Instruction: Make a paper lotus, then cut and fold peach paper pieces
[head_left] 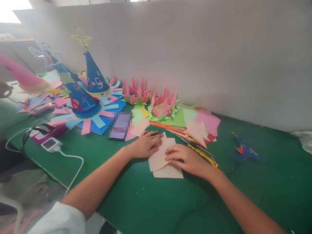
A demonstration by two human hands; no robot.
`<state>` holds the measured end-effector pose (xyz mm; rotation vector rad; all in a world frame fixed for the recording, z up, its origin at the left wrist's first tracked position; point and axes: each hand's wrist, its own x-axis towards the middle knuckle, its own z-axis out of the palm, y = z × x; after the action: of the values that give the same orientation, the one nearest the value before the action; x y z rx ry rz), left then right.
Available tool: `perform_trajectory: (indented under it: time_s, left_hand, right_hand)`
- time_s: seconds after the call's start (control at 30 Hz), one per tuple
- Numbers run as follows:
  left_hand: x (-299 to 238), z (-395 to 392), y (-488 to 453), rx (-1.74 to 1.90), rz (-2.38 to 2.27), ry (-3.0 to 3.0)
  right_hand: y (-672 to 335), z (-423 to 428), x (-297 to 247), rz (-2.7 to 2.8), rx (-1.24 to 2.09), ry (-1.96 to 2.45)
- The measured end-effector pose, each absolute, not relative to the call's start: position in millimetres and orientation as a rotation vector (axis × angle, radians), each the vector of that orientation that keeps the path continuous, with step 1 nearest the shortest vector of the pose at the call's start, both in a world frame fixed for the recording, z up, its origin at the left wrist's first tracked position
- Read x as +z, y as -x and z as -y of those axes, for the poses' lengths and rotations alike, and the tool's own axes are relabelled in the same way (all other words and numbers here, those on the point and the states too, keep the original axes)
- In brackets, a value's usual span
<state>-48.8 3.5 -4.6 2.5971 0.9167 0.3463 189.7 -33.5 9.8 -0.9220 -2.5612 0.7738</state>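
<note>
A pale peach sheet of paper (159,159) lies folded on the green table, its layers out of line, with a lower flap (169,172) showing nearest me. My left hand (146,144) presses on its upper left side, fingers stretched over the paper. At the right edge, my right hand (185,159) has its fingers curled over the upper layer and grips it; the thumb is partly hidden. Just beyond the right hand are a yellow utility knife (203,152) and scissors with yellow handles (214,161), lying side by side.
Behind are coloured paper sheets (209,120) and two pink-and-green folded-paper crowns (164,104). Decorated blue cone hats (96,76) stand at the left among paper strips. A phone (119,126) and a white device with a cable (51,144) lie left. A grey wall (219,58) bounds the back.
</note>
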Motion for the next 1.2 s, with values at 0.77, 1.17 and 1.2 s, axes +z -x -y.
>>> perform_trajectory:
  time_s: [0.77, 1.17, 1.2]
  left_hand:
    - [6.6, -18.5, 63.1, 0.326, -0.897, -2.44]
    - [-0.2, -6.4, 48.7, 0.335, -0.889, -2.539]
    - [-0.9, -6.8, 49.2, 0.32, -0.886, -2.544]
  right_hand:
    - [-168.4, 18.6, -22.6, 2.214, 0.458, 1.44]
    - [-167.7, 14.9, -22.5, 2.112, 0.617, 1.435]
    - [-168.9, 14.3, -21.8, 2.101, 0.654, 1.418]
